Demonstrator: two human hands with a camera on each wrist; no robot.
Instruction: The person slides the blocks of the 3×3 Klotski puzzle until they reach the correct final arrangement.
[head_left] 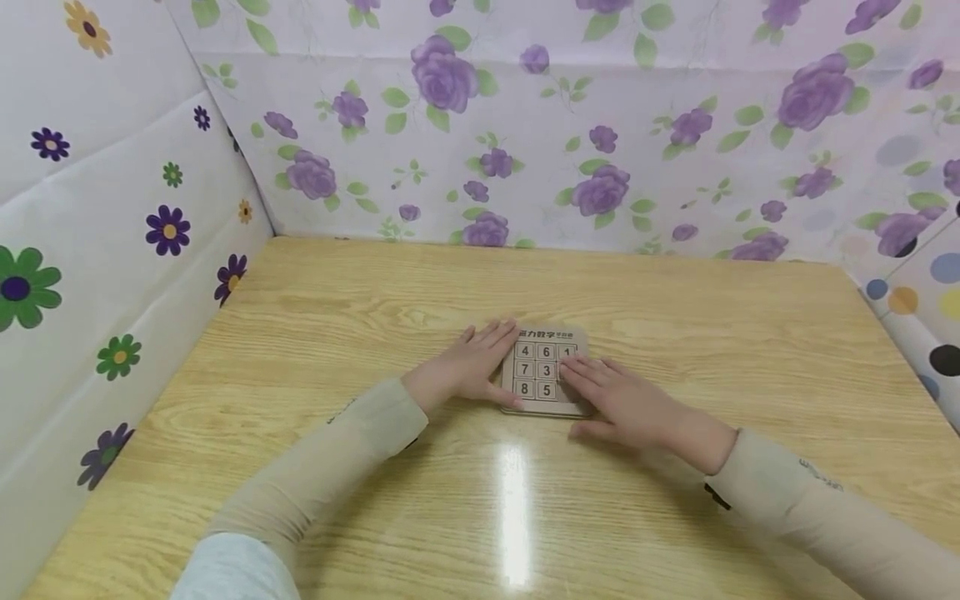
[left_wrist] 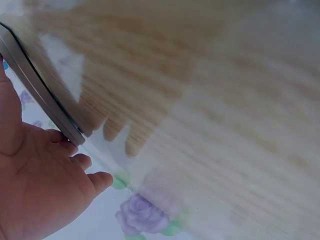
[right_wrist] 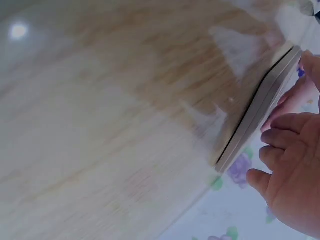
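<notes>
The number puzzle (head_left: 536,380) lies on the counter (head_left: 375,300), left hand (head_left: 476,367) at its nine o'clock, right hand (head_left: 628,402) at four, both uncurled, clamped on nothing. Tile-sliding seems underway; next calls for light fingertip pressure.

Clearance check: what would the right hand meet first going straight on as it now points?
The number board: fingers of the right hand already overlap its right side in the head view, though contact is hard to judge. Beyond, roughly in line, lies the left hand.
</notes>
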